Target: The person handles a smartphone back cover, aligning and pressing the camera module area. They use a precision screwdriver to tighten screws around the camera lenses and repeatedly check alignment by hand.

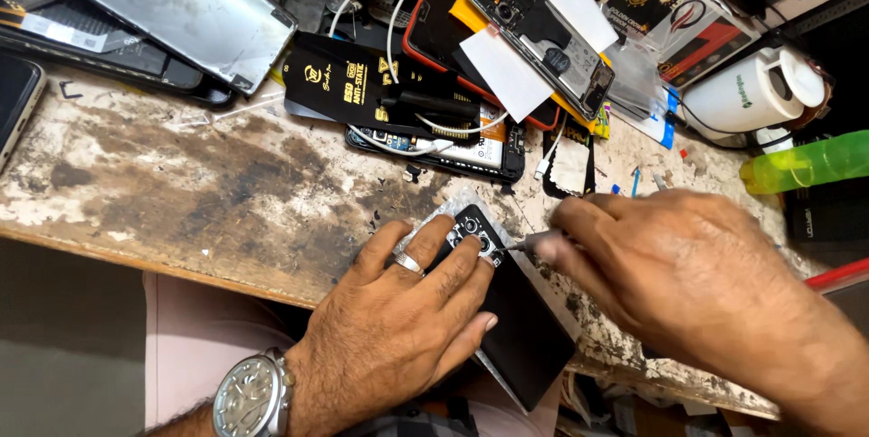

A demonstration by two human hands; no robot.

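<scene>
A black phone (525, 328) lies back-up at the near edge of a worn workbench (199, 183), its camera cluster toward the far end. My left hand (407, 310), with a ring and a wristwatch, presses flat on the phone, fingers spread beside the camera cluster (477, 230). My right hand (688, 274) pinches a thin metal tool (534, 240) whose tip touches the camera area. A clear plastic film (444, 211) shows under the phone's top end.
Opened phones (543, 29), a red-cased phone (434, 29), a black pouch (362, 84), white cables and paper slips crowd the back. A tablet panel (172, 2) lies far left, a white mug (760, 88) and green bottle (806, 161) at right.
</scene>
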